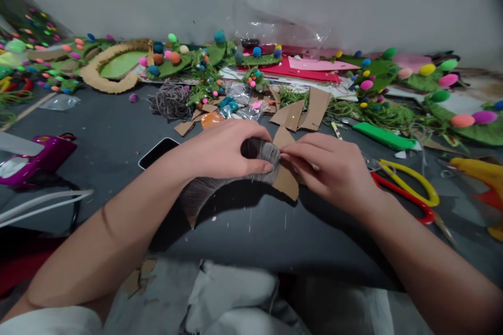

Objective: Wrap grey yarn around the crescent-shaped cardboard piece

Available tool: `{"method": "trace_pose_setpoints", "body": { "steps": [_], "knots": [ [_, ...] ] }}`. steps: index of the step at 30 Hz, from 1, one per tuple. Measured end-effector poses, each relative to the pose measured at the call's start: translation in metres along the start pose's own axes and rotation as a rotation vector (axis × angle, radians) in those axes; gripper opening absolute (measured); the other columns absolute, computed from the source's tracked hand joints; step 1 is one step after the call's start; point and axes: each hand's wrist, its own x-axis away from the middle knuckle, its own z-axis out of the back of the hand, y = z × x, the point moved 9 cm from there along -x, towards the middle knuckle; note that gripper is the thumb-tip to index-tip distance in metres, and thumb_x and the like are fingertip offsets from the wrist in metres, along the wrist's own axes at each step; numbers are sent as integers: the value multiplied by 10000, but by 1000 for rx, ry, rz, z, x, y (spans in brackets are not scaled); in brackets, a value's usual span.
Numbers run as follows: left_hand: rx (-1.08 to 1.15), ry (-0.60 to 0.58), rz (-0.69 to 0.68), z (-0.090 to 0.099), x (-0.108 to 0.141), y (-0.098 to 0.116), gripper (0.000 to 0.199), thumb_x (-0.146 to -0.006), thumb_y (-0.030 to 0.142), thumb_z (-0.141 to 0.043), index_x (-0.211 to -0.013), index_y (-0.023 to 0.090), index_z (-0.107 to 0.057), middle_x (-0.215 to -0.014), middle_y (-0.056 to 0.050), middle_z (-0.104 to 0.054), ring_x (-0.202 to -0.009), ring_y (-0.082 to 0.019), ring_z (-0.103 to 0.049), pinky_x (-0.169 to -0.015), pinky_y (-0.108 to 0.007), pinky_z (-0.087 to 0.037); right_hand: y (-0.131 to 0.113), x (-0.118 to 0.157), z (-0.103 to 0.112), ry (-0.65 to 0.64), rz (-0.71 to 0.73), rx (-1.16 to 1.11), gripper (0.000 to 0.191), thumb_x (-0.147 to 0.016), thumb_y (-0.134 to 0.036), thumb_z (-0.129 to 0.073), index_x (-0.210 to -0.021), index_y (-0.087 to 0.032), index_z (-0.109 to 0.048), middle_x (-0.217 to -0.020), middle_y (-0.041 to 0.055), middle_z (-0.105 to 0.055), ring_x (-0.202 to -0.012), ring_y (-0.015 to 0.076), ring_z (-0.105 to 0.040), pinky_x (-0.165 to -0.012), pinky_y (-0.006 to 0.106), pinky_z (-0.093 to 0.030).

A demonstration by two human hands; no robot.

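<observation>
A curved cardboard shape wrapped in grey yarn [204,187] is held over the table in front of me. My left hand [239,149] grips it near its right end, thumb below and fingers over the top. Bare brown cardboard [286,182] shows at that end, beyond the wrapping. My right hand [330,159] is pinched at the edge of the wrapped part, its thumb and forefinger together. What lies between those fingertips is too small to make out. Behind the left hand lies a tangled heap of grey yarn [170,100].
A phone [159,152] lies beside my left forearm. To the right are scissors with red and yellow handles [416,183], a green cutter [385,135] and a yellow glue gun [477,170]. Cardboard scraps [316,107] and green garlands with coloured balls [214,55] line the back.
</observation>
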Motion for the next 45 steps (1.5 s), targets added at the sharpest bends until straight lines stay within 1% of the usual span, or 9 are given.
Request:
{"method": "trace_pose_setpoints", "body": {
  "steps": [6, 14, 19, 24, 28, 31, 34, 38, 45],
  "knots": [
    [26, -63, -130, -6, 3, 14, 415, -843, 454, -704, -1178, 211, -692, -1165, -57, -716, -1089, -250, -648, -863, -317, -465, 13, 1, -6, -28, -95, -143, 113, -987, -203, -589, -1031, -183, -691, -906, 51, -697, -809, 168, -650, -720, 285, -471],
    [149, 0, -226, 7, 6, 20, 356, -871, 357, -682, -1175, 172, -673, -1155, -62, -715, -1017, -204, -656, -882, -292, -474, 25, -2, -4, 20, -272, -378, 104, -971, -193, -606, -939, -178, -705, -860, 21, -718, -768, 133, -646, -705, 241, -470],
    [250, 117, -176, 24, 6, 8, 364, -875, 369, -690, -1198, 200, -693, -1154, -51, -732, -993, -204, -677, -855, -293, -506, 27, 5, -24, -41, -356, -597, 139, -945, -179, -584, -905, -165, -717, -816, 0, -727, -730, 139, -649, -656, 235, -472],
    [441, 289, -24, 32, 2, -20, 375, -802, 399, -783, -1113, 193, -741, -948, -43, -753, -824, -193, -692, -744, -298, -527, 21, 12, -35, -32, -388, -603, 110, -879, -169, -655, -780, -159, -701, -752, 13, -714, -705, 159, -662, -656, 251, -488],
    [448, 448, 52, 39, 3, -37, 363, -800, 450, -790, -1057, 195, -757, -941, -46, -750, -827, -192, -684, -728, -300, -524, 18, 12, -43, -42, -441, -641, 209, -989, -276, -592, -893, -172, -745, -810, 28, -744, -754, 154, -691, -720, 249, -517],
    [307, 548, 114, 47, 8, -41, 380, -814, 494, -767, -1042, 190, -757, -973, -58, -753, -860, -209, -677, -760, -328, -520, 7, 9, -42, -77, -341, -561, 239, -1025, -259, -538, -1077, -159, -749, -863, 46, -746, -770, 147, -688, -723, 248, -512],
    [178, 460, 143, 40, 7, -33, 418, -839, 520, -730, -1103, 197, -748, -1082, -73, -760, -947, -241, -684, -842, -372, -522, -9, 7, -32, -107, -164, -263, 263, -1009, -197, -527, -1172, -125, -720, -908, 77, -740, -783, 171, -683, -685, 272, -492],
    [67, 306, 118, 23, 4, -12, 397, -855, 482, -711, -1142, 211, -749, -1161, -72, -762, -1060, -278, -684, -911, -405, -511, -19, 6, -14, -138, -30, 50, 201, -987, -208, -550, -1055, -145, -728, -900, 80, -731, -745, 190, -657, -626, 303, -447],
    [159, 33, -80, -2, 4, 17, 374, -870, 454, -698, -1168, 231, -745, -1116, -31, -777, -1010, -232, -707, -866, -331, -519, -3, 0, 13, -74, 20, -103, 94, -979, -223, -611, -988, -180, -694, -862, 65, -683, -780, 176, -613, -672, 286, -456]
  ]
}}
